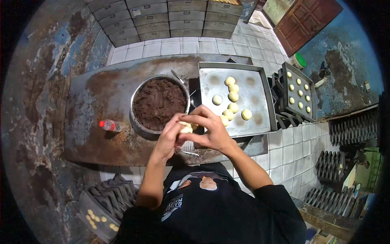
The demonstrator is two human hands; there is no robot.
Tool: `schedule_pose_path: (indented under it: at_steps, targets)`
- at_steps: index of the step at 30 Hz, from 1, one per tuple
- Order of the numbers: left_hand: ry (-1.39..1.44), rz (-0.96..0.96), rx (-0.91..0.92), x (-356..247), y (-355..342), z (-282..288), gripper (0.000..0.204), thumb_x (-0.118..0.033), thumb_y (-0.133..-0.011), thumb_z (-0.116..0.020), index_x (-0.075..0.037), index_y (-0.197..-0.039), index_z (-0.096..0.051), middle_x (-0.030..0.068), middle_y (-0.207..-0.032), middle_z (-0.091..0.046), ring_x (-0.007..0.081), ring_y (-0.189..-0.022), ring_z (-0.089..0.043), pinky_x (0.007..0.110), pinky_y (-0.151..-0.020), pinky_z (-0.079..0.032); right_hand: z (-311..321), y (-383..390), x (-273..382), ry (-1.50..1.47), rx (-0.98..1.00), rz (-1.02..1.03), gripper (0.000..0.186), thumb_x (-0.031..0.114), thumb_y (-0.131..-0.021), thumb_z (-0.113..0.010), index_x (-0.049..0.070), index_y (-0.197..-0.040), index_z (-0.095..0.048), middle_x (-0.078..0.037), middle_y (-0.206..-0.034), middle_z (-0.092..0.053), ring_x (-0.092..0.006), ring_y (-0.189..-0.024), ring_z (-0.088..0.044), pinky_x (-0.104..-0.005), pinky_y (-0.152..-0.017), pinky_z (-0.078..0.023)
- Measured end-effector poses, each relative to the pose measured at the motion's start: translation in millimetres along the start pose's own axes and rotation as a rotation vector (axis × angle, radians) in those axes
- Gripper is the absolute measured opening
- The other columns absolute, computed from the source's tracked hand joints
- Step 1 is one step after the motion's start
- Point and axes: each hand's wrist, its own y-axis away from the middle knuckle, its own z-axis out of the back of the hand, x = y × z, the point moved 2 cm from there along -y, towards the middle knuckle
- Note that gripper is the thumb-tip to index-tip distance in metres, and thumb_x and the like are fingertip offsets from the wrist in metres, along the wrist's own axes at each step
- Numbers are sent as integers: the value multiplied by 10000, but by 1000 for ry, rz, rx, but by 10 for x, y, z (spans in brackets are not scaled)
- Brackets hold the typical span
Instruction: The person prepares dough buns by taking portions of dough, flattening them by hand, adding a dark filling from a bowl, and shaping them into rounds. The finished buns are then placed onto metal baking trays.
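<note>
Over a worn metal worktable [101,97] we are pinching a soft, light dough piece [186,128] between left hand [168,138] and right hand [211,129], cupping gently beside the chocolate filling bowl [158,103] and baking tray [243,77]

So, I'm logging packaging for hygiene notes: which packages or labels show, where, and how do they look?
Small plastic bottle: lying on the worn metal table, left of the round pan of dark filling; clear body, red cap.
Drawer label: pale rectangle on a grey drawer at the top.
No screens or signs.
</note>
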Motion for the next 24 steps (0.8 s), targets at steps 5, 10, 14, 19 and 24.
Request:
schedule_pose_path:
  at_steps: [5,10,14,19,24]
  targets:
    - [-2,-184,12,-186,-196,-564,523,-210,-987,-727,-70,-1433,-493,-25,-781,-556,6,-582,-430,168,-443,-295,291,177,-366,-648,-272,-465,256,171,-1035,-706,-27,-1185,-768,-52,-981,-712,-122,-878,-653,-294,-727,-543]
    - [-563,-575,-78,-197,-643,-952,365,-84,-887,-771,-37,-1210,-608,-15,-877,-548,40,-722,-475,198,-653,-386,489,470,-452,-1404,-156,-706,368,106,-1013,-701,58,-1346,-550,-69,-1180,-699,-147,-1058,-700,-268,-698,-658]
    - [-217,-543,189,-117,-809,-1919,332,6,-837,-697,-24,-1126,-537,62,-986,-636,138,-982,-621,339,-985,-504,644,648,-664,-1156,-537,-353,476,64,-1002,-693,67,-1433,-492,-90,-1220,-685,-155,-909,-721,-279,-568,-629]
    - [-65,-530,165,277,-1065,-2456,447,32,-830,-723,-44,-1193,-475,68,-936,-665,119,-934,-634,335,-967,-521,1120,755,-811,-766,-850,-255,287,137,-1024,-704,-27,-1259,-700,-77,-1166,-721,-153,-979,-673,-330,-967,-557]
    - [-286,-539,-56,524,-1459,-2225,530,54,-847,-724,-55,-1281,-441,42,-1099,-538,89,-901,-598,238,-799,-515,2166,1121,-941,-397,229,-401,345,85,-947,-759,-37,-1264,-702,-143,-1170,-768,-207,-1101,-727,-349,-918,-592]
